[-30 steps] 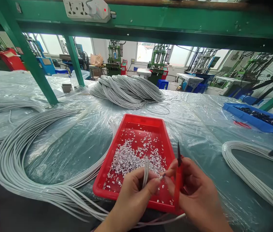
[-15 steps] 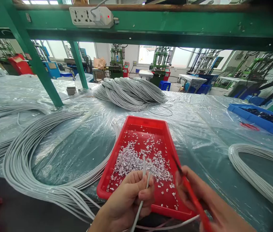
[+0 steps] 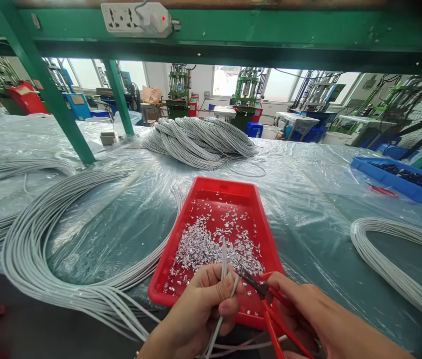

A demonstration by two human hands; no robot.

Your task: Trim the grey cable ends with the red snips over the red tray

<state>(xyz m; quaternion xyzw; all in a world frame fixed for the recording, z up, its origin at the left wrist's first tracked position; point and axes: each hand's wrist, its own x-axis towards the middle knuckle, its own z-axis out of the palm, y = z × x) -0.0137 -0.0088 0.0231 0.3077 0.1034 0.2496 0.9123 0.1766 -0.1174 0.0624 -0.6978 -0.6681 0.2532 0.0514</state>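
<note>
My left hand (image 3: 207, 299) pinches a grey cable (image 3: 215, 335) between thumb and fingers, over the near end of a red tray (image 3: 270, 239). A pale cable end sticks up above the fingertips. My right hand (image 3: 304, 309) is wrapped round red-handled cutters (image 3: 266, 304). Their dark jaws lie right beside the cable end at my left fingertips; whether they touch it I cannot tell. Small shiny silver scraps (image 3: 199, 247) are heaped inside the tray.
Coiled grey cables (image 3: 27, 244) lie on the left, with another coil (image 3: 367, 239) on the right. A large cable pile (image 3: 199, 142) sits behind the tray. A blue tray (image 3: 401, 177) holds dark parts. A green beam (image 3: 270, 35) with a power strip (image 3: 136, 20) crosses above.
My right hand has brought the cutters left, from the tray's right side to the cable end. The cutters now point at my left fingertips. My left hand stays nearly in place.
</note>
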